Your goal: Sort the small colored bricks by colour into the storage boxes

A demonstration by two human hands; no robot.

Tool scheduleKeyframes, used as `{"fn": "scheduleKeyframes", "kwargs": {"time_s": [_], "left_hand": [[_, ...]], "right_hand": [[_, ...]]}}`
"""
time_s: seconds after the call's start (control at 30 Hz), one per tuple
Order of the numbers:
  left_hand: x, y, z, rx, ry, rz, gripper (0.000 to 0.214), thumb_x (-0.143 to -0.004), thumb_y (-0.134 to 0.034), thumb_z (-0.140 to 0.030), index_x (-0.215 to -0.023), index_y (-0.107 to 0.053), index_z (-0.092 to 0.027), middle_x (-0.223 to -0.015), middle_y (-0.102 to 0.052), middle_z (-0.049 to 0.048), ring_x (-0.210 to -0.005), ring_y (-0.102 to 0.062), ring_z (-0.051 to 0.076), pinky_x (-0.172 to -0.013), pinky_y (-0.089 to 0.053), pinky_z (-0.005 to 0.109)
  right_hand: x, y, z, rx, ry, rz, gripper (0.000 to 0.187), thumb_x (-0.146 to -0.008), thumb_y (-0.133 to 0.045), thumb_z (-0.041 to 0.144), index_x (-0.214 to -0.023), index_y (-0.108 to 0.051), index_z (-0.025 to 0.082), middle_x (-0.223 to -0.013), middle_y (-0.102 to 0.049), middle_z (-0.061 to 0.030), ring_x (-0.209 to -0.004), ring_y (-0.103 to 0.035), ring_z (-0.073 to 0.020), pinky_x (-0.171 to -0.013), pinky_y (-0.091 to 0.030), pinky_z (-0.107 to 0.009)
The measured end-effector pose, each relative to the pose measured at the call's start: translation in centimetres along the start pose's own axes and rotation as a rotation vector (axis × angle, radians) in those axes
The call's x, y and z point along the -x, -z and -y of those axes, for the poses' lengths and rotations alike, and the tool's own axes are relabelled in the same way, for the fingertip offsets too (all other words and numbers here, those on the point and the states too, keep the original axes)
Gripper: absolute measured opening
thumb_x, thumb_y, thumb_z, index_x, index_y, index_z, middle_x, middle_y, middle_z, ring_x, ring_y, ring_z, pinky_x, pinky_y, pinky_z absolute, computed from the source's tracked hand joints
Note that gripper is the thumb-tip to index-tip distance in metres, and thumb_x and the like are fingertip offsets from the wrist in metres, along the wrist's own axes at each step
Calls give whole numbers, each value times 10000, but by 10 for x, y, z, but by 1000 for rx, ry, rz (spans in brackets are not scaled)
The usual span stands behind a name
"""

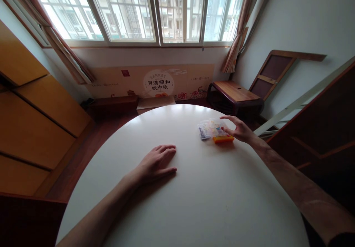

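Observation:
On the white round table (194, 195), my left hand (155, 162) rests palm down with its fingers stretched out and the thumb apart, holding nothing. My right hand (239, 128) reaches to the right side of a small group of clear plastic boxes (208, 128). Its thumb and forefinger are spread over the boxes' right end; whether they touch it I cannot tell. Small coloured things show through the clear plastic, too small to name. At the front of the boxes lies an orange-yellow block-like item (223, 139), just below my right thumb.
Beyond the table's far edge stand a low wooden stool (235, 91) and a long printed carton (194, 78) under the window (130, 14). A leaning wooden frame (273, 71) is at the right wall. Yellow-brown cabinets (41, 117) line the left side.

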State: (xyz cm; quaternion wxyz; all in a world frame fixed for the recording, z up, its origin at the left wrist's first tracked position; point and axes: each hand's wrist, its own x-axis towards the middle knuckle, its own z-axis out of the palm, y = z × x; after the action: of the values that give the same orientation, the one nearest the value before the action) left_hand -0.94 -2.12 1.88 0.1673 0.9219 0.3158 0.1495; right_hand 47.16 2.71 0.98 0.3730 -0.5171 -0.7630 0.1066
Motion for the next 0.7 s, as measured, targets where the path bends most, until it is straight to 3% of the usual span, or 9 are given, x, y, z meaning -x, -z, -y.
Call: {"fn": "scheduleKeyframes", "kwargs": {"time_s": [0.27,0.4,0.57,0.7], "left_hand": [[1,-2,4,-18,-15,-14,648,-986,-704,-644,-1526,-592,-303,-1589,-609,103,-1428,-600,328,-1226,-504,477],[2,-3,5,-69,5,-39,610,-993,-692,-637,-1495,-610,-301,-1623,-578,104,-1420,-612,333,-1206,-520,495],[4,-4,4,-202,26,-101,553,-1015,-664,-617,-1446,-629,-273,-1656,-550,117,-1390,-640,344,-1172,-536,535],[2,-8,0,-267,26,-135,529,-1044,-622,-575,-1456,-628,-243,-1600,-613,123,-1343,-674,340,-1150,-554,541]], "right_hand": [[3,0,15,15,60,-69,473,-985,-703,445,-1415,-656,253,-1473,-687,-117,-1414,-616,-328,-1243,-482,-571],[9,-2,27,107,88,-181,442,-1001,-674,417,-1407,-651,245,-1494,-670,-126,-1420,-605,-340,-1246,-466,-597],[33,-5,60,168,136,-321,384,-1017,-645,338,-1391,-650,250,-1486,-671,-126,-1400,-619,-350,-1233,-482,-606],[60,-13,93,182,326,-193,354,-998,-638,206,-1345,-670,273,-1460,-695,-98,-1413,-625,-329,-1227,-506,-590]]}}
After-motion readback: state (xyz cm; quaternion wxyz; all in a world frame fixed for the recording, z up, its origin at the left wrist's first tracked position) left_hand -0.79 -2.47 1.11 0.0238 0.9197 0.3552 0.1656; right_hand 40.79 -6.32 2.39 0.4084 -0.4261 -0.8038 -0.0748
